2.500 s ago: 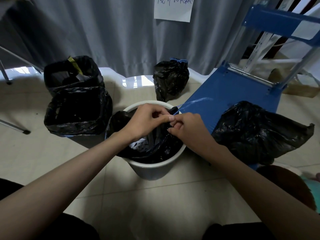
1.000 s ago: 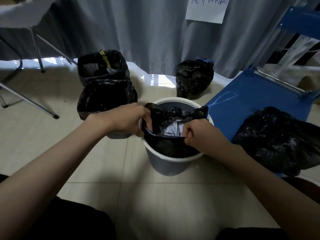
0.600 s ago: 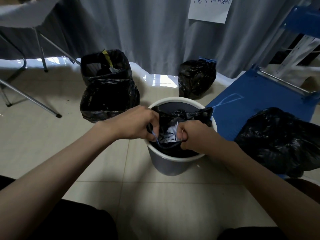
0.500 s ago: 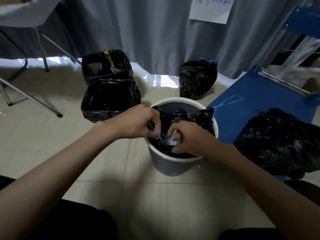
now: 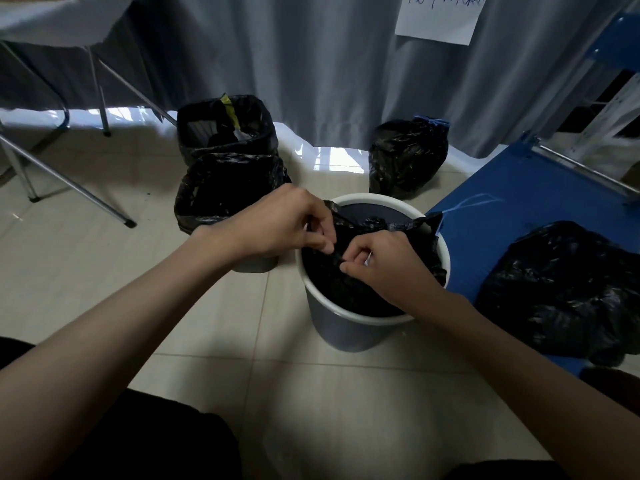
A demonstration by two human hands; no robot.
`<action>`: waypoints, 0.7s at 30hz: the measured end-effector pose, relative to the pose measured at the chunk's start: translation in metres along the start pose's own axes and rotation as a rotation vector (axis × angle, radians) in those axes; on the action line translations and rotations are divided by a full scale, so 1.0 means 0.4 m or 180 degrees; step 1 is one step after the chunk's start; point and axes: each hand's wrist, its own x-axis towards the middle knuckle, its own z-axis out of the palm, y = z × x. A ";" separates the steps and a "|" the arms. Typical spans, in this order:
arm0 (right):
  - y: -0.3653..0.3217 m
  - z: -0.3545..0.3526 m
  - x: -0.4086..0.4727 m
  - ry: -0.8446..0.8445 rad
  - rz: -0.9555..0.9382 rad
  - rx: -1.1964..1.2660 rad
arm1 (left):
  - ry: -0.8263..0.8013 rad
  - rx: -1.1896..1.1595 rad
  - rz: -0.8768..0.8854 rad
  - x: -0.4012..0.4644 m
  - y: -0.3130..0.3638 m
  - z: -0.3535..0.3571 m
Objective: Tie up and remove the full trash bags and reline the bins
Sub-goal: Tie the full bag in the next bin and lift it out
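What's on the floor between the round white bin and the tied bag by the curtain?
Nothing: bare floor tile separates the white bin from the tied bag in the head view.

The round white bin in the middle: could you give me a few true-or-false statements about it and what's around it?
1. Both hands, left hand and right hand, pinch the black bag inside the white bin. True.
2. The bag has been lifted out of the bin. False: it sits inside.
3. A tied black bag stands by the curtain. True.
4. The blue cart carries nothing. False: a black bag lies on it.
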 end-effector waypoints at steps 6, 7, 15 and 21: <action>0.019 0.009 0.008 -0.0136 0.0102 -0.0171 | 0.0205 0.0031 0.0001 -0.008 -0.013 -0.028; 0.026 0.013 0.008 -0.0205 0.0129 -0.0235 | 0.0374 -0.0189 -0.0070 -0.008 -0.011 -0.032; 0.058 -0.009 0.014 -0.0674 0.0384 -0.0525 | 0.0658 -0.1644 -0.0227 -0.005 0.024 -0.019; -0.029 -0.031 0.010 0.0289 -0.0028 0.1062 | 0.0619 -0.1827 0.0066 0.005 0.072 -0.013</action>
